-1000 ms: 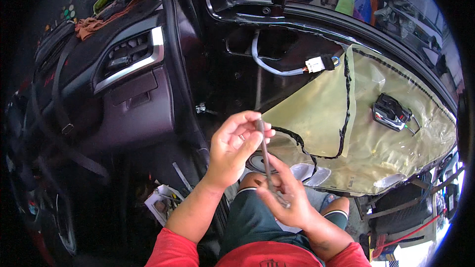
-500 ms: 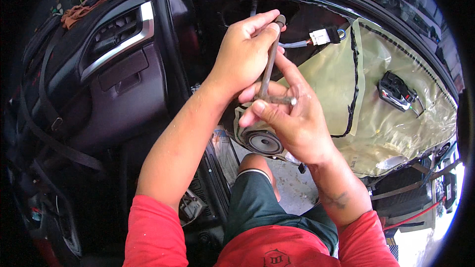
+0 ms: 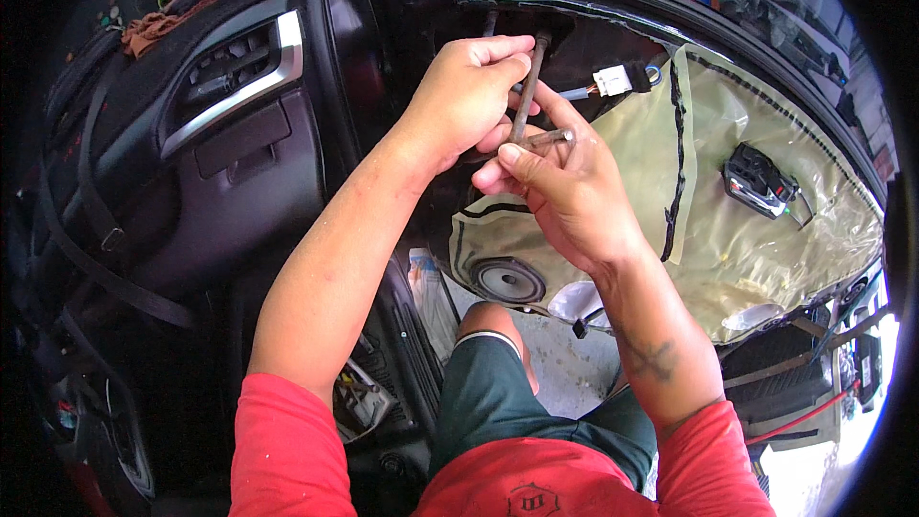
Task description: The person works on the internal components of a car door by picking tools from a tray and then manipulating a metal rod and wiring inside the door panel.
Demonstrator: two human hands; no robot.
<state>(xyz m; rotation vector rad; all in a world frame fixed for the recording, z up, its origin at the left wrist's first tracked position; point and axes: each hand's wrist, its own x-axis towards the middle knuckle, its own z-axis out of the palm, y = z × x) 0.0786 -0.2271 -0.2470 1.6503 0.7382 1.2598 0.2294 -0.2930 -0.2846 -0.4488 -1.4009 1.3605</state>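
Note:
A worn metal T-handle socket wrench (image 3: 531, 86) points away from me, its socket end at the dark upper part of a car door (image 3: 574, 24) with the trim off. My right hand (image 3: 574, 187) is closed round the crossbar, thumb on top and fingers curled beneath. My left hand (image 3: 469, 86) is at the shaft, thumb and index finger alongside it near the socket end and the other fingers partly behind it. Whatever the socket meets is hidden in shadow. Just right of the shaft, a white connector (image 3: 611, 81) hangs on a grey cable.
Clear plastic sheeting (image 3: 622, 172) with black sealant covers the door. An inner handle unit (image 3: 761, 180) hangs on it, and a round speaker (image 3: 507, 280) sits low. At left are the dashboard (image 3: 254, 134) and a black strap (image 3: 124, 282). A door sill (image 3: 412, 364) lies below.
The wrench and both hands have moved forward, bringing the socket end to the door panel. My left fingers have slid off the socket tip and lie along the shaft.

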